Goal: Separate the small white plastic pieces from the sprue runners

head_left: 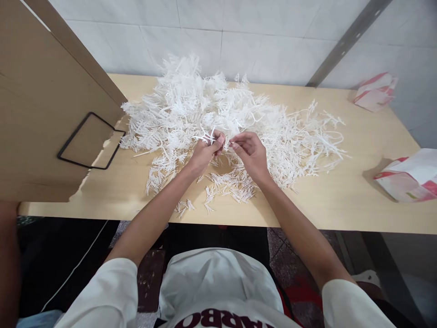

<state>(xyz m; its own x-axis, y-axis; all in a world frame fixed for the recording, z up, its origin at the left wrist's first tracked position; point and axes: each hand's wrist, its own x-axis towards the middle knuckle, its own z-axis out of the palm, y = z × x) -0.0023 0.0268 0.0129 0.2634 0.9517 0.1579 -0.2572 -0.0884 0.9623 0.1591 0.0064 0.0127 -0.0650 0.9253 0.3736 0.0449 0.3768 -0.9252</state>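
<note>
A big heap of white branched plastic sprigs (218, 105) spreads over the table in front of me. My left hand (207, 150) is closed around a white branched sprig (205, 137), whose thin twigs stick out past the fingers on the left. Close beside it, my right hand (251, 152) is pinched, thumb against forefinger, at the near side of the heap. A tiny pale bit shows at those fingertips, too small to name. Short loose white pieces (239, 189) lie on the wood below both hands.
On the left stands a large cardboard sheet (51, 114) with a black wire frame (91, 141) at its lower edge. Two red-and-white paper packets (375, 91) sit on the right of the wooden table (341, 196). A tiled wall (266, 41) rises behind. Part of another person's arm (9, 264) shows at far left.
</note>
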